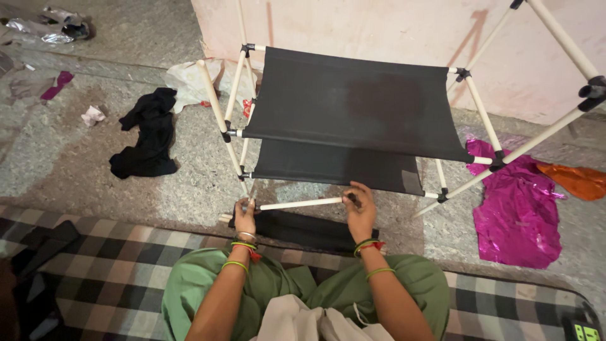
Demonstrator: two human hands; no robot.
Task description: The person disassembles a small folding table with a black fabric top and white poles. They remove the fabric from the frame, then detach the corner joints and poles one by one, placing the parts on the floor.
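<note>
Seated on the checked mat [126,265], the person holds a white rod [297,203] level near the floor, left hand [245,218] and right hand [360,208] closed on its two ends, lined up with the rack frame [237,136] under the black fabric shelves [353,104].

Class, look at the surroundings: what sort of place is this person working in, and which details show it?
Probably a home floor or yard by a wall: rough speckled stone floor, a checked mat under the person, and clothes and wrappers strewn about, such as the black garment and pink foil.
</note>
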